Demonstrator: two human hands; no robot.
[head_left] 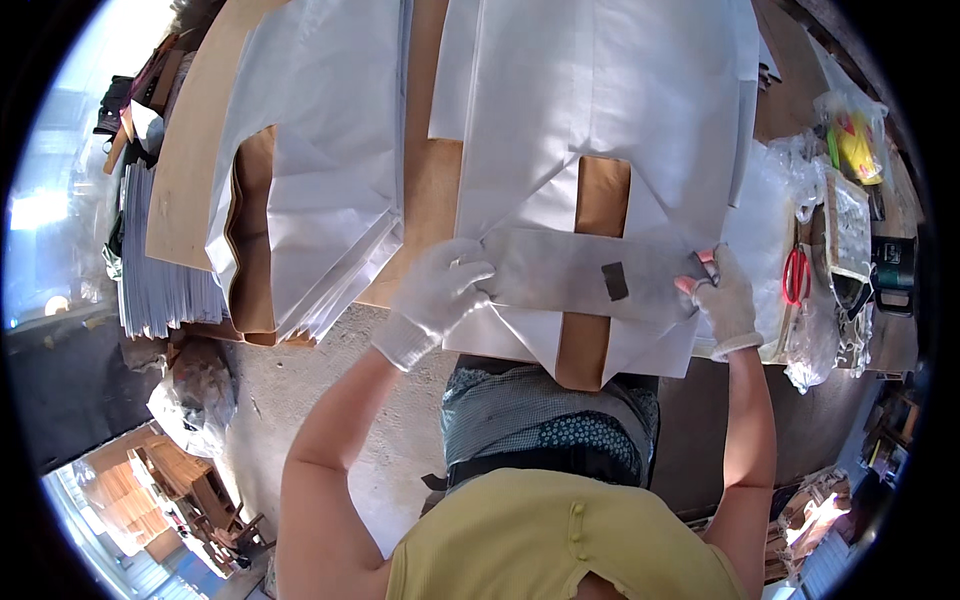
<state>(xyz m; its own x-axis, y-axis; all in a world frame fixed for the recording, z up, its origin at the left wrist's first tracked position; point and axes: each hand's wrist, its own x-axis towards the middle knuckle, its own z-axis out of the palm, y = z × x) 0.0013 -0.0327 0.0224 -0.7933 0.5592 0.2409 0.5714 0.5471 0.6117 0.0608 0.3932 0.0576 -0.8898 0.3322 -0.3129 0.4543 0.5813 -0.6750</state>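
Note:
A large white paper sack lies in front of me with its near end folded into a diamond shape, its brown inner lining showing in the middle. Across that fold lies a flat, translucent grey strip with a small dark patch on it. My left hand, in a white glove, pinches the strip's left end. At the right end my right hand grips the strip, its glove leaving reddish fingertips showing.
Stacked white sacks with a brown lining lie to the left, beside a pile of white sheets. Red-handled scissors, clear plastic bags and a dark green cup are at the right. A plastic bag hangs low at left.

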